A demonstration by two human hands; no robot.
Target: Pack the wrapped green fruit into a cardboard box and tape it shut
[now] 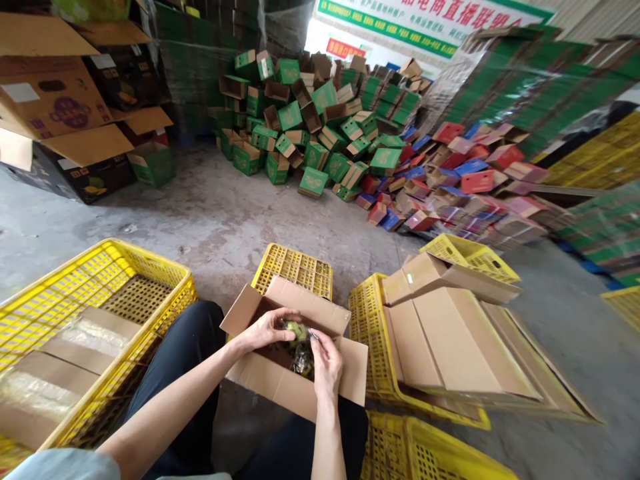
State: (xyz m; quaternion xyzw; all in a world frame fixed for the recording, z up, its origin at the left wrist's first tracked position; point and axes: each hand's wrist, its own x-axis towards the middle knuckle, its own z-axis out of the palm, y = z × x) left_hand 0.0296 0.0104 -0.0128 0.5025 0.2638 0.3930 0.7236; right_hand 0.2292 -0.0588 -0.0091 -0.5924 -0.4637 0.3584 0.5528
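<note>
An open brown cardboard box (280,383) rests on my lap with its flaps spread. Over its opening, my left hand (267,328) curls its fingers around a small green item in clear wrap (299,330). My right hand (326,360) comes up from below, fingers pinched at the same wrapped item. More clear-wrapped pieces (303,363) lie dark inside the box beneath my hands; I cannot make out what they are.
A yellow plastic crate (150,267) with flat cardboard stands at my left. A yellow crate (295,267) sits ahead, others at right (370,347) under large folded cartons (450,340). Piles of green boxes (310,127) and red-blue boxes (460,180) lie on the concrete floor (215,213).
</note>
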